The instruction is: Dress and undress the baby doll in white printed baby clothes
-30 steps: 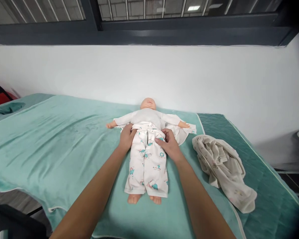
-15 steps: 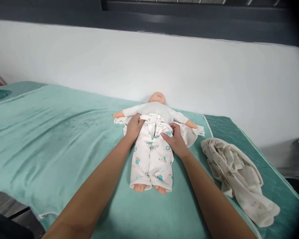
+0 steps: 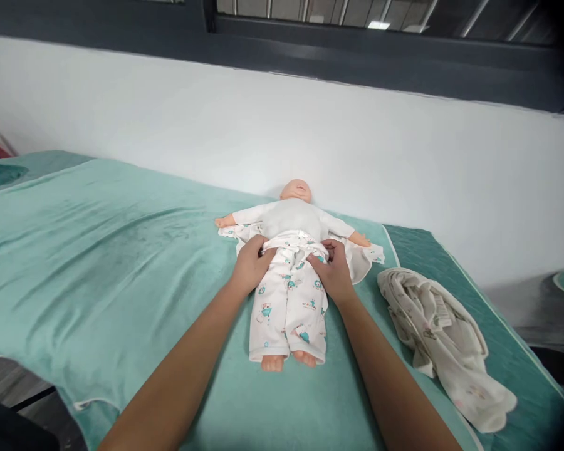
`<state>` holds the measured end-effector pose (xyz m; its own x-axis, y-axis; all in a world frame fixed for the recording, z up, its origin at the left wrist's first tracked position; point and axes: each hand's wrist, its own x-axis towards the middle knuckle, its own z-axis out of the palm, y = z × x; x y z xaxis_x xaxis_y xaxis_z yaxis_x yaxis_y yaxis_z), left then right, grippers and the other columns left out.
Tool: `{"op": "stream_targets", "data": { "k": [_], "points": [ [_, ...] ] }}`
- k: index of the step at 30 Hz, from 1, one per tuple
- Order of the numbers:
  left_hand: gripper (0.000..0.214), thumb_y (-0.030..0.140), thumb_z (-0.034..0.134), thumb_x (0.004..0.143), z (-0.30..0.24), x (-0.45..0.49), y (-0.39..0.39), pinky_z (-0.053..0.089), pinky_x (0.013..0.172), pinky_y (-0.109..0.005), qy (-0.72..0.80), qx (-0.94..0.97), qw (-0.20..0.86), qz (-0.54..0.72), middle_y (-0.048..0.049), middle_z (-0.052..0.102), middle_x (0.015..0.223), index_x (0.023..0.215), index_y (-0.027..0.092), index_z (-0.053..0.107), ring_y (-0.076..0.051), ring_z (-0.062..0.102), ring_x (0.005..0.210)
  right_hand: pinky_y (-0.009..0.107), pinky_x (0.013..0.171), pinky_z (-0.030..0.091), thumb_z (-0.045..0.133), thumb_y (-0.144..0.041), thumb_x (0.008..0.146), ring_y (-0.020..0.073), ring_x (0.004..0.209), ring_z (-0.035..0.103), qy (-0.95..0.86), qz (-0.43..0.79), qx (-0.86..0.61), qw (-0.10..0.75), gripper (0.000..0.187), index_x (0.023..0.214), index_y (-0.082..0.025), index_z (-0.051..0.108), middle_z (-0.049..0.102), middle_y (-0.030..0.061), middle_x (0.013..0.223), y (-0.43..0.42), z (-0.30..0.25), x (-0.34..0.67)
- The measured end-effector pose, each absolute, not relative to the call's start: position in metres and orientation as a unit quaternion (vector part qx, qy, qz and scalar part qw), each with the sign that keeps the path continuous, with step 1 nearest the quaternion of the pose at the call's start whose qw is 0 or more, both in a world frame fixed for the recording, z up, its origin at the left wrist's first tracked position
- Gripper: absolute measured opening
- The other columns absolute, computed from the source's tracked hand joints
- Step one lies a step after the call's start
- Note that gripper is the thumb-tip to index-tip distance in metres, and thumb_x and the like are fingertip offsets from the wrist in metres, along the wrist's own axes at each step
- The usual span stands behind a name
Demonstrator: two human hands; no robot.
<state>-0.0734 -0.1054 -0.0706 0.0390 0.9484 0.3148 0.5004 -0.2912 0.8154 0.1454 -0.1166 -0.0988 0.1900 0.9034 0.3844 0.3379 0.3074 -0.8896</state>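
A baby doll (image 3: 295, 219) lies on its back with its head near the wall and its arms spread. It wears white printed pants (image 3: 305, 307), with both feet showing below the cuffs. My left hand (image 3: 252, 263) pinches the pants near the waist on the left side, thumb on top. On the other side, my right hand (image 3: 333, 266) grips the pants just below the waistband, its fingertips partly hidden by cloth. Beneath the doll's arms and back a white printed shirt (image 3: 357, 257) is spread open.
A crumpled cream printed cloth or garment (image 3: 444, 338) lies to the right. The surface is covered by a green sheet (image 3: 122, 263), over a darker green quilted cover (image 3: 413, 250). A white wall (image 3: 192, 125) rises behind, below a dark window frame (image 3: 357, 56).
My left hand has shifted down a little along the waist, and its thumb now lies over the pants. The waistband is flatter and the gap at the crotch has closed. The view has tilted slightly.
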Motion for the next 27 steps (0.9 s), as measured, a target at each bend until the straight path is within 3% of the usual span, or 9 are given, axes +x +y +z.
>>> {"op": "stream_targets", "data": {
  "k": [9,19,27],
  "points": [
    [0.023,0.032,0.053,0.088,-0.074,-0.082,-0.162,0.035,0.067,-0.03,0.507,0.719,0.222,0.42,0.0013,0.049,0.072,0.07,0.021,0.045,-0.015,0.048,0.072,0.034,0.082,0.043,0.065,-0.03,0.073,0.0192,0.088,0.053,-0.582,0.249,-0.549,0.546,0.039,0.108,-0.022,0.048,0.053,0.0021,0.097,-0.116,-0.099,0.147],
    [0.023,0.035,0.047,0.092,-0.082,-0.077,-0.155,0.034,0.067,-0.029,0.537,0.716,0.192,0.404,0.0013,0.05,0.074,0.075,0.022,0.044,-0.016,0.048,0.073,0.032,0.077,0.04,0.061,-0.039,0.083,0.019,0.083,0.053,-0.624,0.145,-0.573,0.511,0.018,0.087,-0.022,0.055,0.058,0.0002,0.086,-0.135,-0.087,0.143],
    [0.017,0.033,0.043,0.093,-0.086,-0.078,-0.149,0.036,0.07,-0.03,0.553,0.715,0.164,0.394,-0.0012,0.056,0.079,0.082,0.022,0.049,-0.018,0.053,0.077,0.03,0.064,0.038,0.059,-0.052,0.089,0.0164,0.067,0.05,-0.63,0.215,-0.574,0.477,0.034,0.075,-0.022,0.056,0.056,-0.002,0.069,-0.207,-0.081,0.129]
  ]
}}
